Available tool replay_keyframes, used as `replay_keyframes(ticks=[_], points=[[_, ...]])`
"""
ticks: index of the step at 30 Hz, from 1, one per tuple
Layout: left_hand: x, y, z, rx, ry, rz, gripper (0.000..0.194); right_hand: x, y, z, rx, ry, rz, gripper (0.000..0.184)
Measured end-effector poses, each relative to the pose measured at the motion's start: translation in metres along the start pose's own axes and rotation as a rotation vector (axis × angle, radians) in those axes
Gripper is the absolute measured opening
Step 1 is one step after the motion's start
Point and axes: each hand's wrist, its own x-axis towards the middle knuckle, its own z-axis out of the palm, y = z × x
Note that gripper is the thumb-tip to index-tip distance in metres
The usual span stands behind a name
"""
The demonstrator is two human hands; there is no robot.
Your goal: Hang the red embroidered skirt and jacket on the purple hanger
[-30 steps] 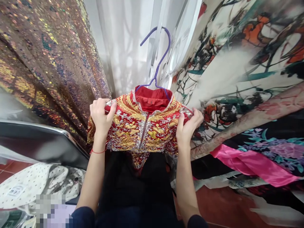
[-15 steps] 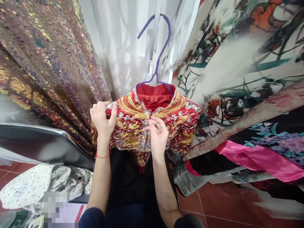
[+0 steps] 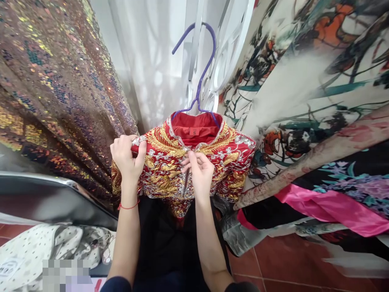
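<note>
A red jacket (image 3: 167,168) with gold and silver embroidery and a stand-up collar hangs on a purple hanger (image 3: 199,87). Inside its collar a small red label (image 3: 194,132) reads S. My left hand (image 3: 127,156) is closed over the jacket's shoulder at the left, its thumb on the front. At the top of the front opening, just under the collar, my right hand (image 3: 199,168) pinches the jacket's edge between thumb and fingers. Whether a fastener lies in that pinch is hidden by the fingertips.
A sequined curtain-like fabric (image 3: 60,81) hangs at the left. Flower-printed garments (image 3: 273,101) and a pink satin band (image 3: 331,207) crowd the right. At lower left are a black panel (image 3: 51,198) and a dotted cloth bag (image 3: 33,247). White latticework (image 3: 232,52) stands behind the hanger.
The view has shifted slightly, so the jacket and hanger sit a little lower and more to the left. Both hands keep their places on the jacket; the right fingers have moved slightly at the opening.
</note>
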Motion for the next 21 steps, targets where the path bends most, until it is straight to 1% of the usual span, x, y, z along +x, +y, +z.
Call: replay_keyframes(ticks=[4, 7, 10, 12, 14, 15, 16, 18, 19, 20, 21], points=[[-0.001, -0.005, 0.006, 0.005, -0.008, -0.026, 0.036, -0.005, 0.011, -0.001, 0.000, -0.016, -0.006, 0.033], [-0.002, -0.001, 0.007, 0.008, 0.000, -0.042, 0.035, -0.012, 0.021, -0.005, 0.019, -0.010, 0.016, 0.033], [-0.006, 0.012, -0.001, -0.012, -0.012, -0.035, 0.032, -0.019, 0.030, -0.012, 0.004, 0.011, 0.052, 0.035], [-0.014, 0.023, -0.011, -0.037, -0.024, -0.035, 0.038, -0.025, 0.037, -0.017, -0.030, 0.010, 0.074, 0.037], [-0.031, 0.035, -0.020, -0.070, -0.009, -0.068, 0.050, -0.032, 0.046, -0.021, -0.063, -0.010, 0.100, 0.040], [-0.042, 0.040, -0.024, -0.091, 0.001, -0.104, 0.052, -0.035, 0.052, -0.022, -0.078, -0.024, 0.115, 0.041], [-0.056, 0.045, -0.026, -0.113, 0.006, -0.145, 0.050, -0.039, 0.057, -0.023, -0.093, -0.039, 0.132, 0.042], [-0.085, 0.052, -0.025, -0.165, -0.024, -0.235, 0.030, -0.049, 0.068, -0.024, -0.134, -0.071, 0.158, 0.041], [-0.099, 0.055, -0.023, -0.200, -0.064, -0.266, 0.018, -0.054, 0.073, -0.024, -0.173, -0.085, 0.158, 0.039], [-0.111, 0.057, -0.019, -0.248, -0.126, -0.291, 0.011, -0.060, 0.077, -0.025, -0.232, -0.094, 0.143, 0.037], [-0.122, 0.059, -0.015, -0.305, -0.203, -0.309, 0.014, -0.066, 0.080, -0.027, -0.313, -0.100, 0.110, 0.035]])
